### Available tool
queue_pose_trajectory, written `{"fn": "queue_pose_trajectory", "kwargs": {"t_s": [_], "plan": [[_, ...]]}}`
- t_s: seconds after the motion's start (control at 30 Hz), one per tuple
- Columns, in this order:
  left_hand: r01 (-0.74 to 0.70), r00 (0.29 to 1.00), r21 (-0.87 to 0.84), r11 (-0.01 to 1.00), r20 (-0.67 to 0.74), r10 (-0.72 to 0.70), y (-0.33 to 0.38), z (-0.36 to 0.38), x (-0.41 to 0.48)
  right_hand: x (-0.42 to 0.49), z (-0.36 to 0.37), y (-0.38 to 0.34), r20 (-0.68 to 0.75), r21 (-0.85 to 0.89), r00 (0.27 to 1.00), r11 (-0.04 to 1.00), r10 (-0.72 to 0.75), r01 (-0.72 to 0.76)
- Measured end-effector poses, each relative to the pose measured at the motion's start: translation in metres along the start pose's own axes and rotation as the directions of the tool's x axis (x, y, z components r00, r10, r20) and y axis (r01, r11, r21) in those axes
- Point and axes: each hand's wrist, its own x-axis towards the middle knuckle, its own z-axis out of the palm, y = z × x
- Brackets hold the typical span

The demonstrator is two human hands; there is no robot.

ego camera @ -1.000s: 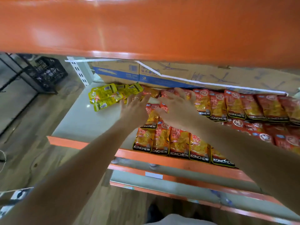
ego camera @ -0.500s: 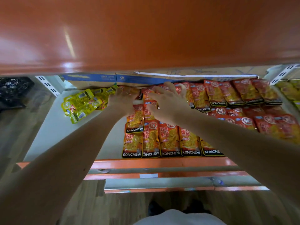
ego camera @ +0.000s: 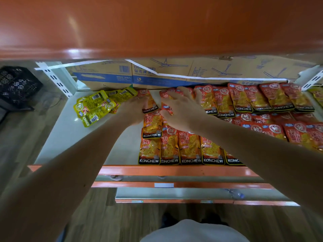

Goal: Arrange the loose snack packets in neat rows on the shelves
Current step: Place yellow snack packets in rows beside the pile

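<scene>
White shelf (ego camera: 70, 137): orange KONCHEW pkts (ego camera: 190, 151) in rows, yellow pkts (ego camera: 94, 107) heaped.

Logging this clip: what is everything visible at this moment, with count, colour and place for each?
orange packets: over twenty, red-orange with black KONCHEW bands, overlapping rows on the shelf's centre and right
yellow packets: several, overlapping so no exact count, yellow, loose heap at the shelf's rear left
cardboard boxes: at least two, brown with blue print, along the back of the shelf
shelf: one, pale board with orange front rail
upper beam: one, orange, across the top of the view
black crate: one, black lattice, far left beyond the shelf
floor: brown wood-look, below
left hand: one, at the leftmost rear orange packet, grip unclear
right hand: one, fingers spread on rear orange packets
</scene>
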Motion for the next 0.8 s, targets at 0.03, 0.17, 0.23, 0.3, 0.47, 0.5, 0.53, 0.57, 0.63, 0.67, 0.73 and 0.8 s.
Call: {"fn": "queue_pose_trajectory", "kwargs": {"t_s": [0.03,0.17,0.23,0.3,0.47,0.5,0.53,0.57,0.63,0.67,0.73,0.8], "plan": [[-0.019,1.000,-0.049,0.999,0.004,0.019,-0.004,0.001,0.000,0.001,0.001,-0.001,0.002,-0.002,1.000,1.000,-0.001,0.001],[-0.095,0.995,-0.172,0.980,-0.039,0.090,-0.010,0.005,-0.001,0.002,0.005,-0.003,0.024,-0.018,1.000,1.000,-0.008,0.009],[-0.097,0.994,-0.203,0.974,-0.065,0.085,-0.009,0.006,-0.004,0.002,0.008,-0.002,0.052,-0.021,0.999,1.000,-0.012,0.013],[-0.054,0.997,-0.117,0.992,-0.060,0.047,-0.006,0.007,-0.007,0.001,0.012,-0.002,0.076,-0.028,0.997,0.999,-0.013,0.015],[-0.027,0.999,0.078,0.997,-0.038,0.030,0.003,0.010,-0.010,-0.004,0.020,-0.001,0.118,-0.065,0.993,0.998,-0.012,0.020],[-0.039,0.999,0.070,0.997,-0.027,0.041,0.003,0.012,-0.010,-0.004,0.022,-0.001,0.121,-0.065,0.993,0.998,-0.011,0.019],[-0.051,0.999,0.059,0.997,-0.016,0.052,0.004,0.013,-0.009,-0.004,0.023,0.000,0.126,-0.061,0.992,0.998,-0.007,0.015],[-0.058,0.998,0.048,0.997,-0.004,0.058,0.004,0.014,-0.009,-0.004,0.024,0.001,0.131,-0.061,0.991,0.998,0.000,0.008],[-0.063,0.998,0.027,0.998,0.015,0.062,0.005,0.015,-0.009,-0.004,0.026,0.003,0.159,-0.071,0.987,0.997,0.019,-0.007],[-0.063,0.998,0.010,0.998,0.026,0.063,0.006,0.015,-0.010,-0.004,0.028,0.004,0.182,-0.072,0.983,0.997,0.029,-0.016],[-0.067,0.997,-0.025,0.997,0.047,0.068,0.006,0.015,-0.011,-0.005,0.030,0.004,0.226,-0.070,0.973,0.997,0.041,-0.026],[-0.074,0.996,-0.021,0.997,0.054,0.075,0.007,0.015,-0.011,-0.006,0.032,0.005,0.240,-0.076,0.970,0.997,0.043,-0.026]]}}
